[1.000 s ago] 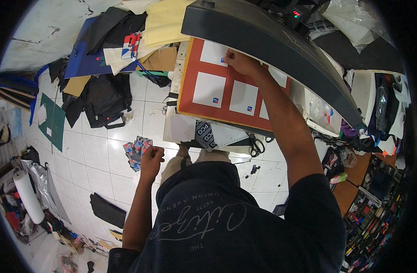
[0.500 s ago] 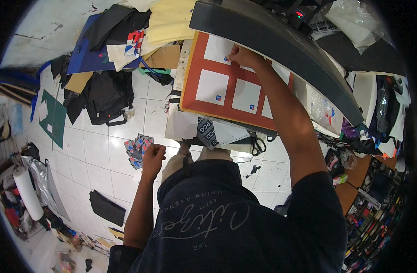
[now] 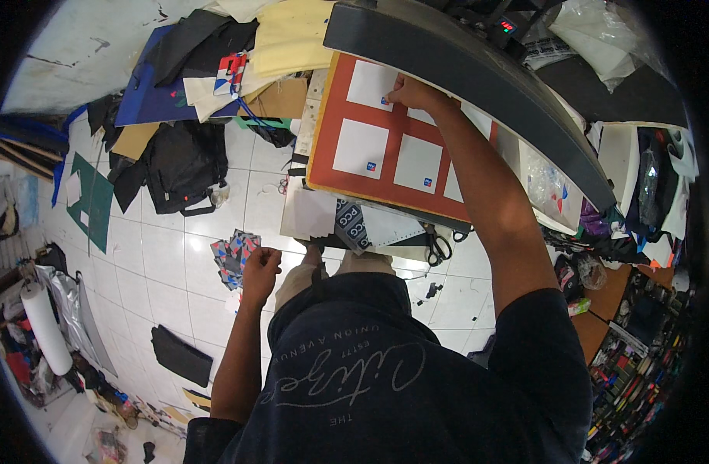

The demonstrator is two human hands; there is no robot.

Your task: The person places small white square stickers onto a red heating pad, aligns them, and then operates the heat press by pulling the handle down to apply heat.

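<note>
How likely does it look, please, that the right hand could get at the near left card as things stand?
Probably yes: the right hand is at the far left card, just beyond the near left card; no arm or tool crosses between them, and the black press top leaves it uncovered.

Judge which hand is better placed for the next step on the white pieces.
Probably the right hand: its fingers are at the blue mark on the upper-left white piece, over the red-brown pad. The left hand is off the pad, farther from that piece.
</note>
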